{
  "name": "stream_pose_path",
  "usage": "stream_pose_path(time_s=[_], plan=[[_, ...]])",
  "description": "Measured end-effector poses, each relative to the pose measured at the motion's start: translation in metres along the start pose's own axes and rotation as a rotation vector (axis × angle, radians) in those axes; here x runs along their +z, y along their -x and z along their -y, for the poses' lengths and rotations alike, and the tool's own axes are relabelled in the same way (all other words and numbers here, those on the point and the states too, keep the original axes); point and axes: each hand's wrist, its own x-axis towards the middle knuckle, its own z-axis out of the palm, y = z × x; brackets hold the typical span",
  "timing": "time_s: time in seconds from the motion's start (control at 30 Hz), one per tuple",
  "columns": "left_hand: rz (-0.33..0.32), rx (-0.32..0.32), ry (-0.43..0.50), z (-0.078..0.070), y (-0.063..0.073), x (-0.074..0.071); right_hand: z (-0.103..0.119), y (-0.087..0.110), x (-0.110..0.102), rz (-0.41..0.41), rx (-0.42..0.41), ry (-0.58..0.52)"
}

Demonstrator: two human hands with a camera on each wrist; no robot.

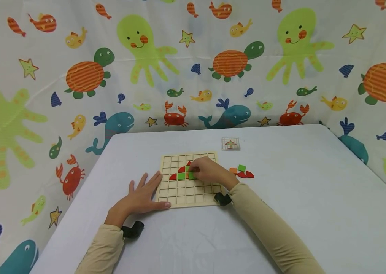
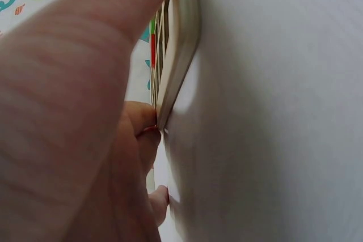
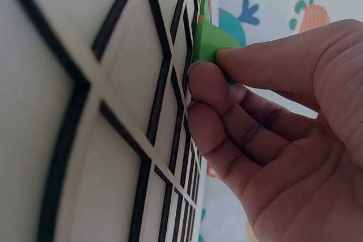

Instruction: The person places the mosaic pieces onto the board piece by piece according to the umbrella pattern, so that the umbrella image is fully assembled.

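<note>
A pale wooden grid board (image 1: 175,196) lies on the white table. My left hand (image 1: 139,198), fingers spread and straight, rests along the board's left edge, its thumb over the front left corner. Over the board's middle, my right hand (image 1: 210,171) pinches a green square tile (image 3: 212,41) between thumb and fingers, right at the grid's surface. Left of those fingertips sit a green square (image 1: 181,176), a red curved-edged piece (image 1: 173,177) and another red piece (image 1: 181,169) in the cells. The right hand hides part of the arrangement.
To the right of the board lie loose pieces: an orange square (image 1: 233,170), a green square (image 1: 242,168) and red curved pieces (image 1: 250,174). A small card (image 1: 230,144) printed with a grid picture lies behind the board. A sea-animal patterned cloth (image 1: 193,95) hangs behind the table.
</note>
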Motion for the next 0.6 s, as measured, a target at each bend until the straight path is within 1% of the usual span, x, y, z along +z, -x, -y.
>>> stream_pose_path(time_s=[0.3, 0.37, 0.47, 0.6], plan=[[-0.002, -0.005, 0.001, 0.0, 0.0, 0.002, 0.001, 0.005, -0.006, -0.007, -0.023, 0.008], [-0.006, -0.006, -0.002, 0.0, 0.0, 0.003, -0.001, 0.007, -0.008, -0.016, -0.014, 0.016], [-0.01, -0.003, -0.006, -0.001, 0.0, 0.003, -0.004, 0.009, -0.01, -0.032, 0.026, 0.032], [-0.012, 0.001, -0.003, -0.001, 0.001, 0.002, -0.008, 0.007, -0.012, -0.019, 0.048, 0.046]])
